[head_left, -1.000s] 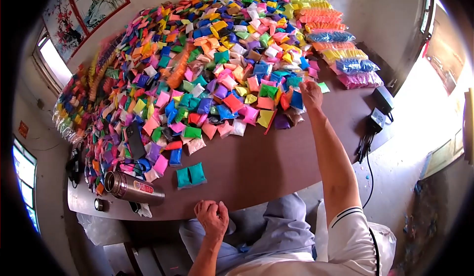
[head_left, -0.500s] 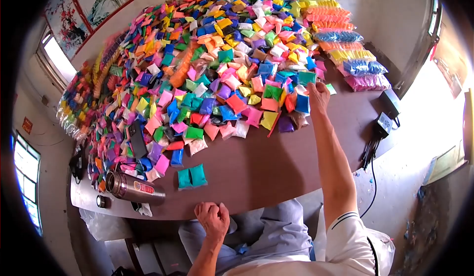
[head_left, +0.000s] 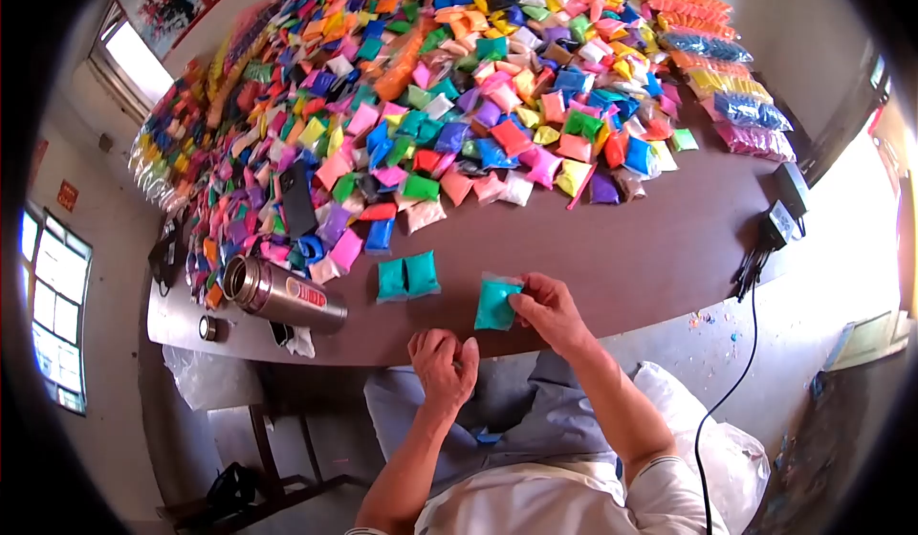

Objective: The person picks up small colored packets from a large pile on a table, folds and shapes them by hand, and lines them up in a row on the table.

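Note:
My right hand (head_left: 550, 310) pinches a small teal packet (head_left: 495, 304) by its right edge, above the front part of the table. The packet is clear plastic with a soft-looking teal filling. My left hand (head_left: 444, 365) rests at the table's front edge, its fingers curled in and nothing visible in them. Just beyond it, a pair of teal packets (head_left: 407, 276) lies side by side on the brown tabletop. A large heap of small packets in many colours (head_left: 459, 105) covers the far part of the table.
An uncapped steel flask (head_left: 287, 293) lies on its side at the left, near its cap (head_left: 207, 327). A black phone (head_left: 297, 200) leans on the heap. Strips of packets (head_left: 751, 111) are stacked at back right, behind a black adapter with cables (head_left: 776, 224).
My right hand has come back from the heap's right side toward me, bringing a teal packet. My left hand stays curled at the table edge. The camera view has shifted.

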